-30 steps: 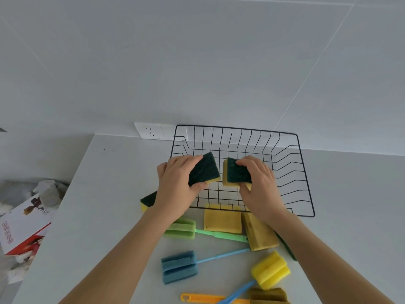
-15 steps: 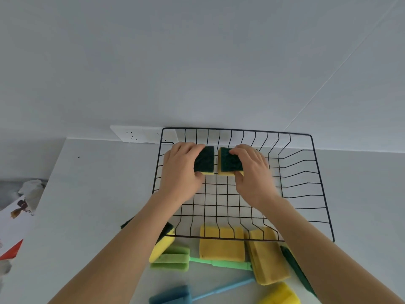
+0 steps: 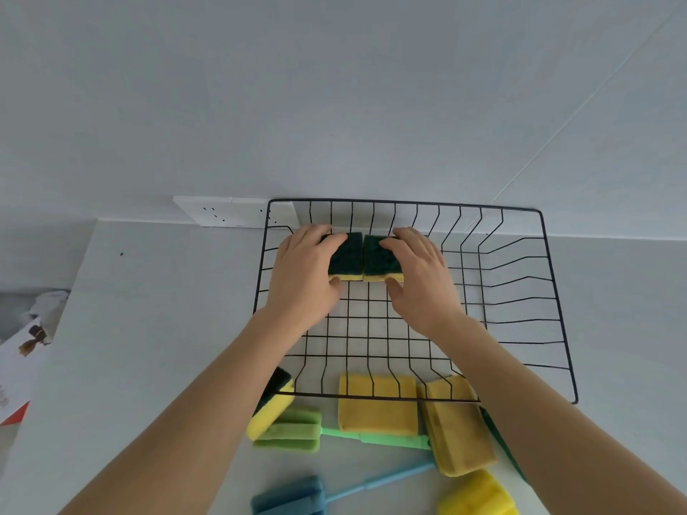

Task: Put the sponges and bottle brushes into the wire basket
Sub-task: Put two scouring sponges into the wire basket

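A black wire basket (image 3: pixel 554 299) stands on the grey counter against the wall. Inside it, at the far side, my left hand (image 3: pixel 305 276) grips a green-and-yellow sponge (image 3: pixel 347 260), and my right hand (image 3: pixel 418 280) grips a second such sponge (image 3: pixel 381 260); the two sponges touch side by side on the basket floor. In front of the basket lie two yellow sponges (image 3: pixel 377 408) (image 3: pixel 459 429), a green-topped sponge (image 3: pixel 273 405), a green bottle brush (image 3: pixel 293 431), a blue bottle brush (image 3: pixel 293 498) and a yellow brush head (image 3: pixel 477 494).
A white socket plate (image 3: pixel 219 213) is on the wall behind the basket's left corner. Off the counter's left edge lie printed paper and crumpled material (image 3: pixel 26 340). The wall rises directly behind the basket.
Both hands carried their sponges forward over the basket's near rim and down to its far side, bringing them together until they touch.
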